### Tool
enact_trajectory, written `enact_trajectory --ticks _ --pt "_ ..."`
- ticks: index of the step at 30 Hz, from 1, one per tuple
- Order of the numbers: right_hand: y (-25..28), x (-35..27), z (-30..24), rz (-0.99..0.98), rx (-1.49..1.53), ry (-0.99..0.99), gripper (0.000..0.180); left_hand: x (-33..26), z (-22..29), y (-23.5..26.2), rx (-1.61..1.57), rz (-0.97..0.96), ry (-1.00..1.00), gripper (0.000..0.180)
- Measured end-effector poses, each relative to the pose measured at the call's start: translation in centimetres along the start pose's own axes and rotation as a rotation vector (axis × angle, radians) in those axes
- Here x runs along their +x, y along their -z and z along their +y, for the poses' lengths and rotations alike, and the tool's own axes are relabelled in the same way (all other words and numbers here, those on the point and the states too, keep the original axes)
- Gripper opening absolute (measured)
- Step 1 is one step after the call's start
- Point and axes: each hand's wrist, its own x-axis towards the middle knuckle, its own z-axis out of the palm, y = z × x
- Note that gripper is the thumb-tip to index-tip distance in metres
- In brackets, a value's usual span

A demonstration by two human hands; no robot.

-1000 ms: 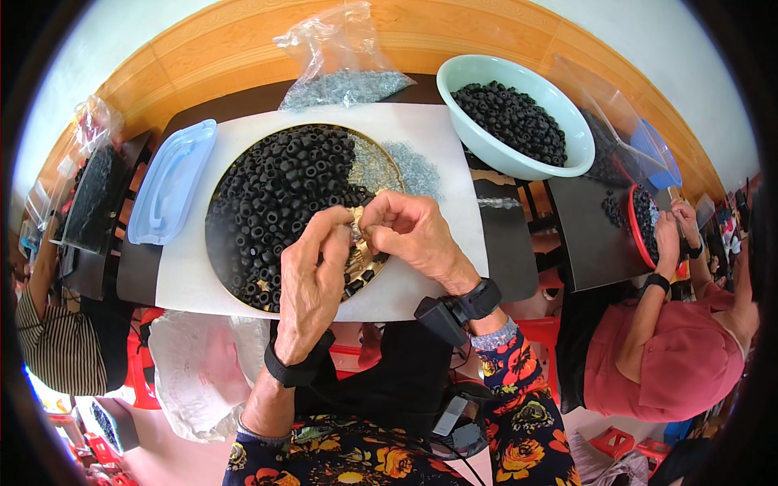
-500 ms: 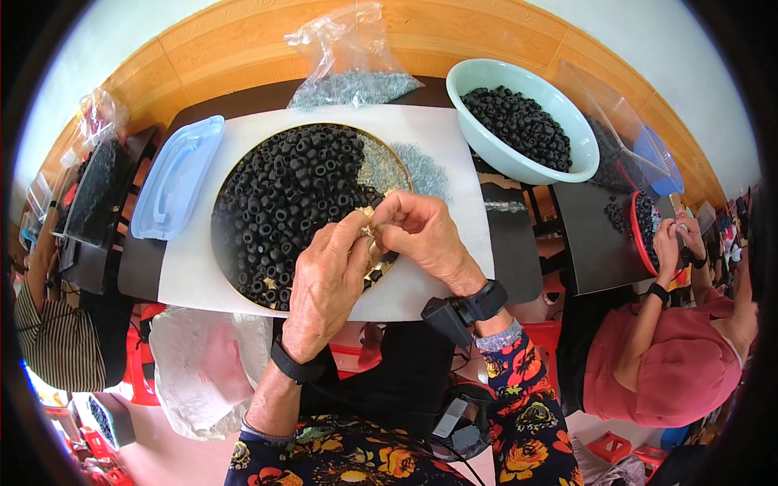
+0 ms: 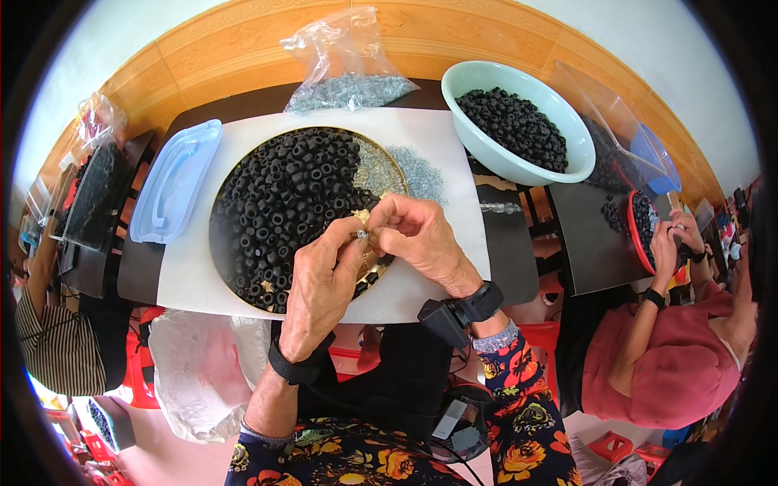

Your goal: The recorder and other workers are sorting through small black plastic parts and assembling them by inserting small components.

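Observation:
Over the near right part of a round gold-rimmed tray, my two hands meet fingertip to fingertip. My left hand is closed, its thumb and forefinger pinching a small silvery piece too tiny to name. Close against it, my right hand is closed in a pinch; whatever lies between its fingertips is hidden. Black ring-shaped beads cover most of the tray. Small clear beads fill its far right part. Gold-coloured pieces show just behind my fingertips, and another gold piece lies among the black beads.
A white sheet lies under the tray. Left stands a blue plastic lid; behind, a clear bag of beads. A pale green basin of black beads is at right. Co-workers sit either side, one in a red top.
The silvery piece between my left fingertips now shows more plainly. My hands stay together over the tray, with only slight finger movement. The whole view has shifted a little.

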Motion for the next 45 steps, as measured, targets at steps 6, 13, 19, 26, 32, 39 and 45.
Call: enact_trajectory --ticks 6,13,19,26,32,39,45 --pt "0.0 0.1 0.2 -0.039 0.002 0.033 0.008 0.1 -0.3 0.1 -0.165 -0.035 0.132 0.022" --pt "-0.7 -0.1 -0.4 -0.071 0.030 0.023 0.011 0.3 -0.8 0.1 -0.197 0.015 0.144 0.029" --pt "-0.6 -0.2 -0.5 -0.090 -0.042 0.011 0.011 0.1 -0.6 0.0 -0.195 0.026 0.163 0.029" --pt "-0.1 -0.1 0.0 0.005 -0.012 0.056 0.008 -0.1 0.6 0.5 -0.110 -0.050 0.185 0.016" --pt "-0.4 0.0 -0.1 0.008 -0.048 0.048 0.010 -0.3 -0.2 -0.1 0.130 0.074 -0.211 0.029" --pt "-0.6 0.0 0.4 0.041 0.007 0.071 0.009 -0.2 -0.2 -0.3 0.186 0.105 -0.226 0.023" --pt "-0.8 0.0 0.3 0.073 -0.159 0.140 0.008 0.2 0.7 0.1 0.065 0.039 -0.037 0.015"
